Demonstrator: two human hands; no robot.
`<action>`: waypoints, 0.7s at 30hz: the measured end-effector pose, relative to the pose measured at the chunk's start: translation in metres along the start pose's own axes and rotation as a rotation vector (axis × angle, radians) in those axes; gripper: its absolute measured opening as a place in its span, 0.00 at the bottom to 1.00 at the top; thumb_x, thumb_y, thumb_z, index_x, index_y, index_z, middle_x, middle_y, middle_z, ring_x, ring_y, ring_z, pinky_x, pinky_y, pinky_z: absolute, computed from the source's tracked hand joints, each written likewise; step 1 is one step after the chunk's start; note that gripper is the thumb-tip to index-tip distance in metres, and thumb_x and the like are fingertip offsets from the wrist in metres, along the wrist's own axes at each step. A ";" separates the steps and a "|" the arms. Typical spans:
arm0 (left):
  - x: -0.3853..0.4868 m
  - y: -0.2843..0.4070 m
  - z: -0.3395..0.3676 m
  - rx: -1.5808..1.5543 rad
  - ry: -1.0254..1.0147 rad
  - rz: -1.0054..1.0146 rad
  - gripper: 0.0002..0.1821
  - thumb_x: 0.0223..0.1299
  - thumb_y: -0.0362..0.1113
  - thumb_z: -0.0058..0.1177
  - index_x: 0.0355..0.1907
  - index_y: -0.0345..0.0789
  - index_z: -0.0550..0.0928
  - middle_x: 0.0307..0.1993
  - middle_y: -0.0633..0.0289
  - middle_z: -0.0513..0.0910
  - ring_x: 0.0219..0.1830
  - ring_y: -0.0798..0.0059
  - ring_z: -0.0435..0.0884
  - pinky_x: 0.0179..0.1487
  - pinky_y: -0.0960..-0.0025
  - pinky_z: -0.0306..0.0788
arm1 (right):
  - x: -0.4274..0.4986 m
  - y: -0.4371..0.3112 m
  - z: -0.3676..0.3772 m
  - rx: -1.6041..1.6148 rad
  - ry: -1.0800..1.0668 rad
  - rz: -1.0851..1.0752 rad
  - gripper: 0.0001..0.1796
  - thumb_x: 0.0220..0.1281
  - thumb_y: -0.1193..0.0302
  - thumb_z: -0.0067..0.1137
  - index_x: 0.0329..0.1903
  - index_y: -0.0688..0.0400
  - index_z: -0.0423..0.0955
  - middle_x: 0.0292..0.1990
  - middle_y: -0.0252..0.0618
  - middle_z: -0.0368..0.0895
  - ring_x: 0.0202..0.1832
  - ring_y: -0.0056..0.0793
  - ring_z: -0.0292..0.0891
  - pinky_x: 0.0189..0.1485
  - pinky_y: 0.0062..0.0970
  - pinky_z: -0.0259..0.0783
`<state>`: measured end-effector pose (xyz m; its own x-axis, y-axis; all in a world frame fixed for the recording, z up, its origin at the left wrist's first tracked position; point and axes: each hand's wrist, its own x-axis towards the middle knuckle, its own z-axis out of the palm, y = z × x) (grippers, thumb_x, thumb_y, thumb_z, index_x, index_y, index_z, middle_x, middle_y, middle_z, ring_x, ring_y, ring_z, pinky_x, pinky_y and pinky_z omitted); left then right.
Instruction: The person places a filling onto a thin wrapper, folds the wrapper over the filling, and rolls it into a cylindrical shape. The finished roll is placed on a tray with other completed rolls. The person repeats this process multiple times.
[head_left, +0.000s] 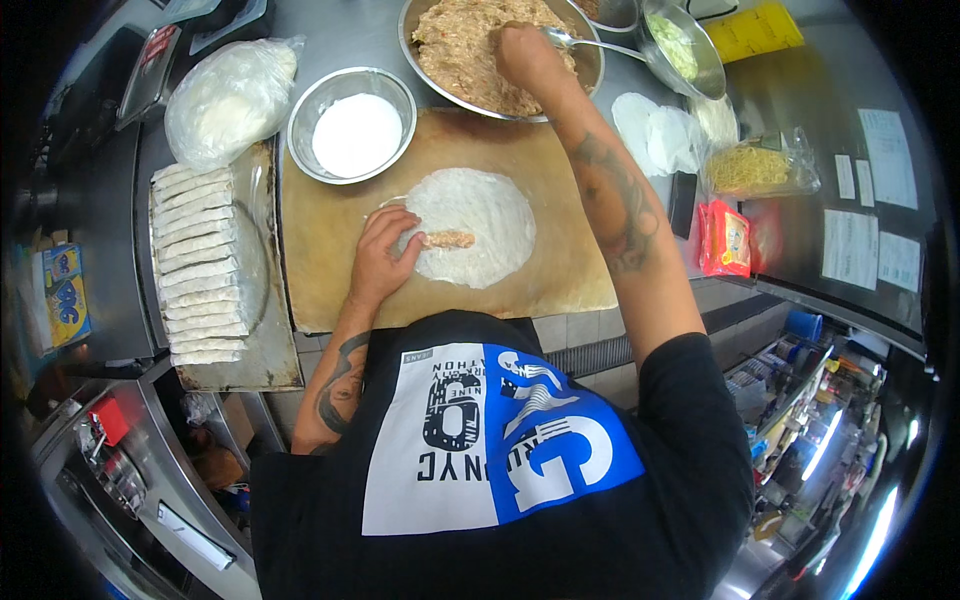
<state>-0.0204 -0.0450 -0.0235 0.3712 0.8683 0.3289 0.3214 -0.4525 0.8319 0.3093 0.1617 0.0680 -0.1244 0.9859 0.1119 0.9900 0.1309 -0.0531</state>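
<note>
A round, thin dough wrapper (487, 217) lies flat on a brown work board (337, 277) before me. A short strip of minced filling (450, 239) sits on the wrapper, left of its middle. My left hand (386, 251) rests at the wrapper's left edge, thumb and fingers apart, the thumb tip at the strip's left end. At the far edge of the board stands a large steel bowl (504, 114) full of the minced filling mix (465, 49). My right hand (529, 60) is down at that mix with its fingers curled; what they hold is hidden. A metal spoon (600, 46) leans in the bowl beside it.
A steel bowl of white powder (356, 135) overlaps the board's far left corner. Left of it are bagged dough (232, 101) and a tray (281, 330) of several rolled pieces (201, 277). On the right lie loose wrappers (660, 135), bagged noodles (750, 169) and a red packet (725, 238).
</note>
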 end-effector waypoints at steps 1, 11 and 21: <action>0.000 0.001 0.000 -0.008 0.005 -0.006 0.11 0.59 0.27 0.71 0.44 0.29 0.88 0.49 0.51 0.89 0.59 0.51 0.85 0.66 0.55 0.76 | -0.003 -0.004 0.000 -0.019 -0.024 -0.007 0.11 0.63 0.74 0.58 0.41 0.64 0.88 0.46 0.60 0.89 0.51 0.59 0.87 0.58 0.49 0.82; 0.001 0.002 -0.001 0.004 0.013 0.040 0.11 0.60 0.26 0.70 0.45 0.29 0.88 0.48 0.51 0.88 0.57 0.50 0.85 0.63 0.56 0.78 | -0.040 -0.021 0.007 -0.002 -0.077 -0.009 0.10 0.62 0.73 0.62 0.41 0.62 0.90 0.43 0.56 0.91 0.48 0.54 0.90 0.55 0.46 0.85; -0.001 -0.004 0.000 -0.005 0.018 0.030 0.10 0.60 0.26 0.70 0.45 0.29 0.89 0.48 0.52 0.89 0.57 0.52 0.85 0.63 0.57 0.78 | -0.150 -0.014 -0.096 0.919 -0.194 0.143 0.16 0.75 0.69 0.65 0.59 0.61 0.88 0.48 0.43 0.95 0.47 0.27 0.89 0.55 0.31 0.81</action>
<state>-0.0217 -0.0440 -0.0270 0.3650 0.8580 0.3614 0.3059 -0.4772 0.8238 0.3203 0.0017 0.1474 -0.0968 0.9883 -0.1182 0.5669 -0.0428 -0.8227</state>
